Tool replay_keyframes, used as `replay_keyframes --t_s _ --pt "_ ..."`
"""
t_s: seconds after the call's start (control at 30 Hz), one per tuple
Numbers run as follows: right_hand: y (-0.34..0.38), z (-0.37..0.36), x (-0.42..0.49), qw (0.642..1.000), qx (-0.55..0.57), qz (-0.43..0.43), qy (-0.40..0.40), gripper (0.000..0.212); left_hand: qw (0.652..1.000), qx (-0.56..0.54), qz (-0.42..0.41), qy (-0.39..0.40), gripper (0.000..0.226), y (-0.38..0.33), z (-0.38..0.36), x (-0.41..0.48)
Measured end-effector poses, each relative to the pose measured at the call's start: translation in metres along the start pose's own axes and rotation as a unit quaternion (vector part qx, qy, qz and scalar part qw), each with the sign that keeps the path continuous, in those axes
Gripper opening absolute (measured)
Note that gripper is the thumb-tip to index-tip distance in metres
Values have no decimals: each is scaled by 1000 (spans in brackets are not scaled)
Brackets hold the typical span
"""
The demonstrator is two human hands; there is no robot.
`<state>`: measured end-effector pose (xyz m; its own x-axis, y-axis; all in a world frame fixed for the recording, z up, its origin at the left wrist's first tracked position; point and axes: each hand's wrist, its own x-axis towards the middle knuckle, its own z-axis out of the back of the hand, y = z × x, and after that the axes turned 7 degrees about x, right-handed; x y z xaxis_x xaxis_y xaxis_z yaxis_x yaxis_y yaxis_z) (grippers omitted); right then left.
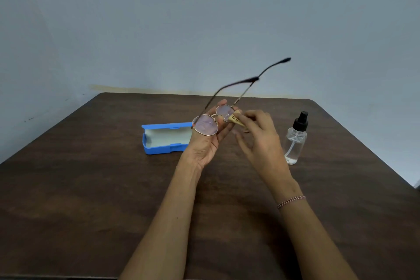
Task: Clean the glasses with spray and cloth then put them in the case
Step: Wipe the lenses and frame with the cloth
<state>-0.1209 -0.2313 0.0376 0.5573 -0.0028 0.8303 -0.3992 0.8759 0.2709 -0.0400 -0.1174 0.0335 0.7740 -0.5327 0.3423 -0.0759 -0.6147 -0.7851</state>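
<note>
The thin gold wire-framed glasses with round clear lenses (205, 125) are held above the table, in front of the person. Both temple arms are unfolded and point up and away toward the wall, and their dark tips are blurred.

The left hand (205, 143) is turned palm up and grips the glasses near the bridge. Its fingers lie behind and under the lenses, and the thumb shows above the frame.

The right hand (261, 138) pinches a small pale yellow cloth (236, 119) between thumb and forefinger. The cloth touches the outer edge of the lens on the person's right. The remaining fingers of that hand are loosely spread and blurred. A thin braided pink-and-white bracelet (291, 201) sits on the right wrist.

The blue rectangular plastic case (166, 137) lies open on the dark brown wooden table (91, 188), showing a pale lining. It sits just behind the left hand, which hides its right end.

The small clear plastic spray bottle with a black pump top (295, 141) stands upright on the table to the right of the right hand and apart from it. It holds some clear liquid.

A plain grey-blue wall (204, 18) stands behind the table.
</note>
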Motion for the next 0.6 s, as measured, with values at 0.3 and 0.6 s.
replay_keyframes --t_s 0.3,0.6 --pt "-4 10 5 999 -4 -1 -43 30 995 46 86 33 32 -1 -13 -5" --pt "-11 22 10 995 52 -67 -58 13 986 157 50 -9 39 -8 -6 -4"
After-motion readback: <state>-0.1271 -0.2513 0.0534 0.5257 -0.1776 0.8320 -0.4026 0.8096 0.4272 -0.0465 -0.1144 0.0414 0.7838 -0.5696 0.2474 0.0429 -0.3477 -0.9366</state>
